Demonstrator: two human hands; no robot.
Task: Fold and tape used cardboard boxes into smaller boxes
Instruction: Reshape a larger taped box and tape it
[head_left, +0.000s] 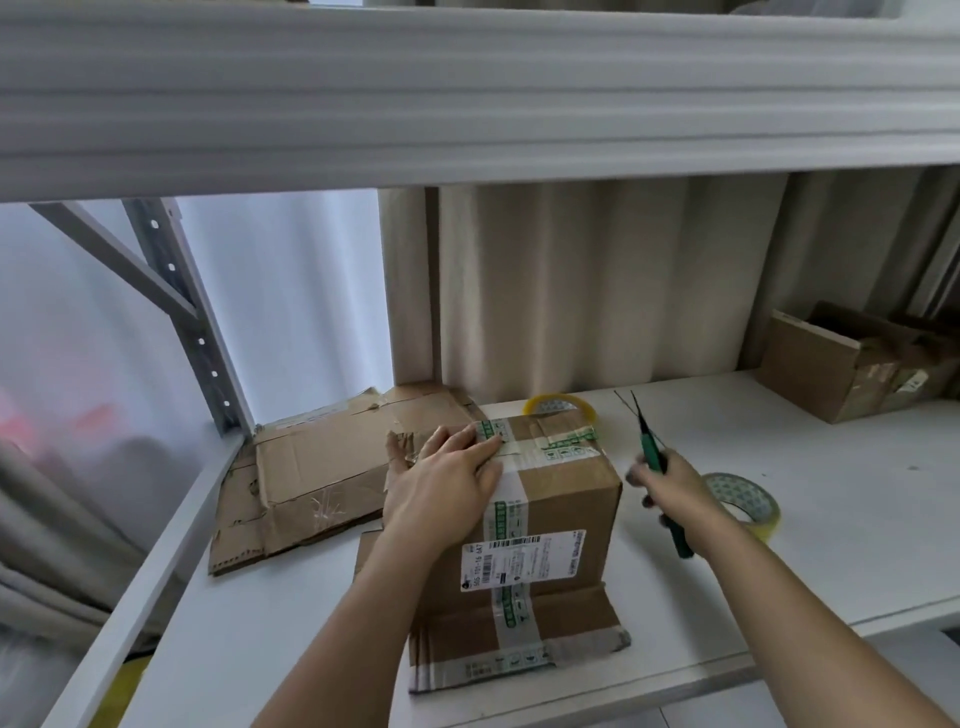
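On the white shelf (779, 467), mid-frame, stands the taped brown cardboard box (545, 499). Left hand (447, 483) presses flat-fingered on its top-left edge; right hand (670, 488), just right of it, grips green-handled scissors (655, 457), blades pointing away, parallel to the box's side.

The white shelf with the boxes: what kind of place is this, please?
Probably a home or small storeroom used for packing. A metal rack upright carries the white shelf; on it lie flattened cardboard, tape rolls and a taped box, with curtains behind.
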